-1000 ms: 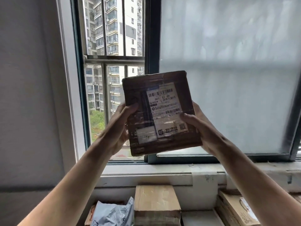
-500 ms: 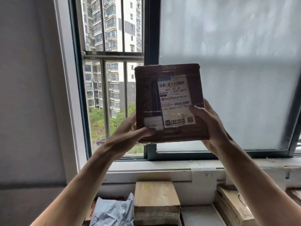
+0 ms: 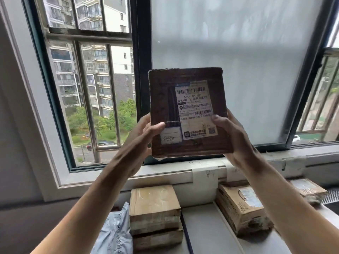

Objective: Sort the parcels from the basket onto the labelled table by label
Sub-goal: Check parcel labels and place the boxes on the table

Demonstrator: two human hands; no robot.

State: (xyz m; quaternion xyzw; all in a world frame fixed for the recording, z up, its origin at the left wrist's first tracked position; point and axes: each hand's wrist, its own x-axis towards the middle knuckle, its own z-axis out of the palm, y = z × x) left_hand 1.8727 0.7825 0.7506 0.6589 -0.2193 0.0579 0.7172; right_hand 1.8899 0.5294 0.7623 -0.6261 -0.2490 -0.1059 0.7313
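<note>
Up by the window, we hold a parcel upright, left hand and right hand gripping its lower sides, label facing us.

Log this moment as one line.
held: brown parcel, raised, label facing camera | left hand: grips lower left edge | right hand: grips right edge

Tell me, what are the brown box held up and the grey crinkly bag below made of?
The flat brown box looks like matte cardboard: its corners are frayed. The crinkled pale grey bag seems thin, slightly shiny plastic film, judging by its soft wrinkles.
</note>
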